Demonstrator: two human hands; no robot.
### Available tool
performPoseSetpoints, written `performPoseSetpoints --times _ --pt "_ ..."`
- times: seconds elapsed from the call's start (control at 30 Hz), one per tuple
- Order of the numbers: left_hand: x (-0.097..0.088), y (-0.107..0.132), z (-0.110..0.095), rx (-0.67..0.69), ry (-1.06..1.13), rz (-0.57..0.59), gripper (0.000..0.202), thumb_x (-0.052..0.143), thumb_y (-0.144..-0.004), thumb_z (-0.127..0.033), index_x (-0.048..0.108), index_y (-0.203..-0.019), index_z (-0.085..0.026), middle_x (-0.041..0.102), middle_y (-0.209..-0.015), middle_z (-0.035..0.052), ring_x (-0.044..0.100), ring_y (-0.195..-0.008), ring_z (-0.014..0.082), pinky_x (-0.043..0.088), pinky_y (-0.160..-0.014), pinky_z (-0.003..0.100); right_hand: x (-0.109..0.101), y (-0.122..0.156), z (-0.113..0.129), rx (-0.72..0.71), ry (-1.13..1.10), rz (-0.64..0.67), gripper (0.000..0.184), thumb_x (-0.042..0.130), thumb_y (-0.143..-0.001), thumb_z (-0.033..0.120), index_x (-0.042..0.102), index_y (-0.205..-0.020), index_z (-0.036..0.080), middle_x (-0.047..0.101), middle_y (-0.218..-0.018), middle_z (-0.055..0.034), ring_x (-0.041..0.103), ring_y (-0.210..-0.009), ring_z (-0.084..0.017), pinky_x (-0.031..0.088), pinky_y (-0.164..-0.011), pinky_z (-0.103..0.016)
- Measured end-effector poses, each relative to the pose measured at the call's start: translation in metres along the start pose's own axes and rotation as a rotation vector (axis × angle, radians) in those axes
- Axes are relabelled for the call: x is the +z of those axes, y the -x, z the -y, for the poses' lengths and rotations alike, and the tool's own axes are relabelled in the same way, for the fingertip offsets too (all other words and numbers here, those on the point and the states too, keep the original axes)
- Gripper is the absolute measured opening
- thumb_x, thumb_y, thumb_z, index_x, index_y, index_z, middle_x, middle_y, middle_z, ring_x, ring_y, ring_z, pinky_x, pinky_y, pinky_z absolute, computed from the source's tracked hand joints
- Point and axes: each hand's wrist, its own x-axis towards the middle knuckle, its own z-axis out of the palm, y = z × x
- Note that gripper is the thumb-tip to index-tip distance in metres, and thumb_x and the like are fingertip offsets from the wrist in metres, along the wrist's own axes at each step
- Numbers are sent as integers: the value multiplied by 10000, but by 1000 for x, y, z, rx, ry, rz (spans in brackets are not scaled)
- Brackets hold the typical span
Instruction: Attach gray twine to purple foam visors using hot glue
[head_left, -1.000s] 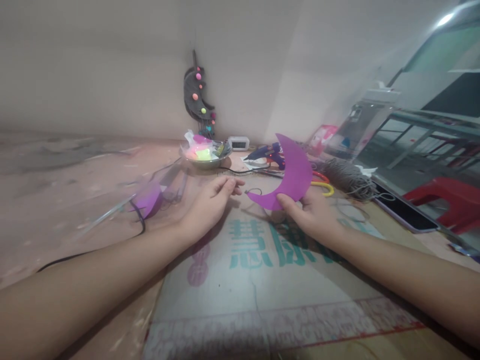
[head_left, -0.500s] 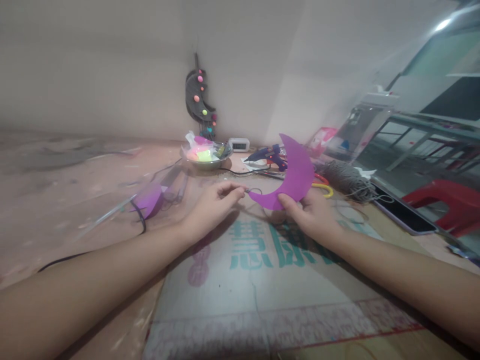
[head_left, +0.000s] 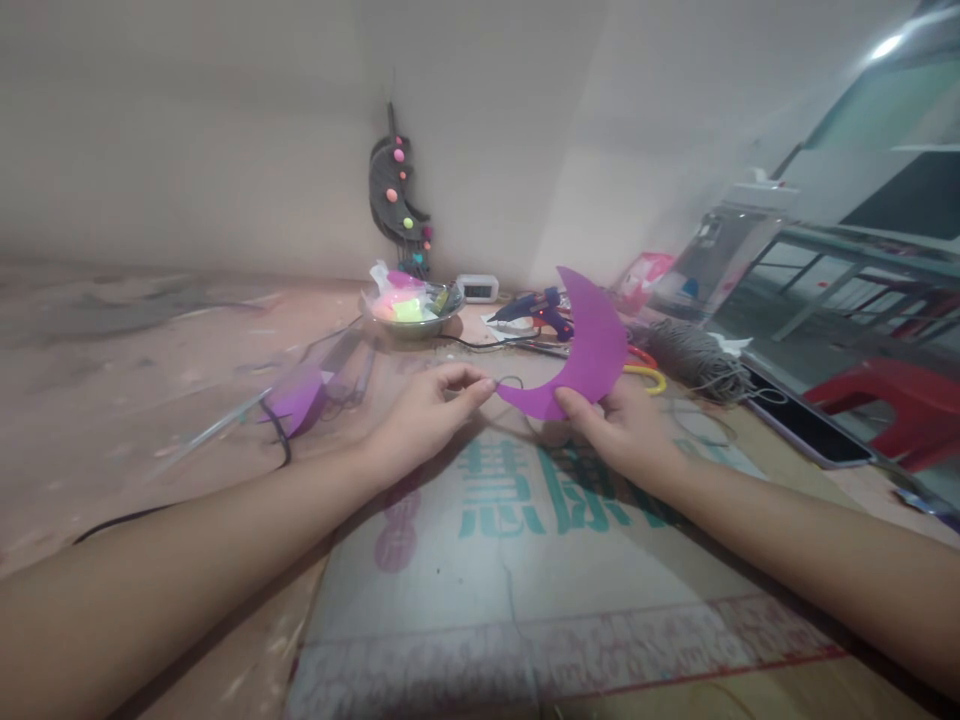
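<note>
Purple crescent: raised over a printed sheet, its lower curve gripped in the right hand.
Left hand: thumb and forefinger closed at the lower tip, near grey cord.
Sound handling: probably a light pinch, card unbent.
Unclear: whether the pinch catches cord, card or both.

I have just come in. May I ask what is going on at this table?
A person holds a purple crescent in the right hand. The left hand seems to pinch a thin cord at the crescent's lower-left tip. Behind them, a glue gun lies on the table, and a dark crescent decorated with colored balls hangs against the wall.
</note>
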Motion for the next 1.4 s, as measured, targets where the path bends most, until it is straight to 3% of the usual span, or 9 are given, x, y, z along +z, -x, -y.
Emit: performPoseSetpoints --times 0.17,0.33,0.47,0.77,0.93,1.13,1.4 --pt "0 0 -1 62 0 12 296 517 -915 -386 723 -1015 -197 729 -982 38 640 -993 214 463 -909 305 0 0 0 18 3 5 216 540 -887 331 640 -767 181 719 -757 -39 654 -694 -196 499 -663 -296" --pt "0 0 3 -20 137 -5 394 457 -943 -469 707 -1095 -205 702 -956 54 648 -945 198 475 -875 305 -1 0 1 20 9 -8 222 535 -887 325 626 -747 180 702 -729 -36 644 -680 -193 496 -652 -297" --pt "-1 -1 4 -52 154 -85 355 491 -922 -460 708 -993 -188 700 -949 59 644 -947 199 482 -851 298 -1 0 2 33 16 2 211 538 -889 319 628 -759 179 704 -744 -34 646 -690 -193 494 -655 -295" --pt "0 -2 7 -75 113 -91 263 625 -841 -437 697 -930 -200 724 -966 45 668 -837 192 504 -795 320 -1 -1 2 26 14 -6 208 543 -883 324 627 -751 187 707 -728 -29 641 -662 -190 491 -635 -292" --pt "0 -2 5 -51 100 -67 287 582 -869 -445 733 -880 -202 744 -961 56 660 -934 217 496 -864 336 0 0 2 23 7 0 217 536 -890 323 641 -769 176 711 -758 -39 653 -698 -195 493 -663 -295" --pt "0 1 3 -137 148 -86 335 514 -898 -444 742 -836 -205 736 -882 60 656 -890 218 519 -745 309 0 0 1 9 8 -3 222 534 -891 325 640 -772 172 701 -752 -36 641 -688 -189 486 -653 -291" --pt "1 0 -1 -39 76 -63 278 620 -848 -449 694 -927 -192 714 -946 34 644 -898 188 487 -852 321 1 -1 -2 -15 7 -8 212 542 -885 312 645 -769 169 710 -750 -35 642 -676 -186 484 -643 -287"
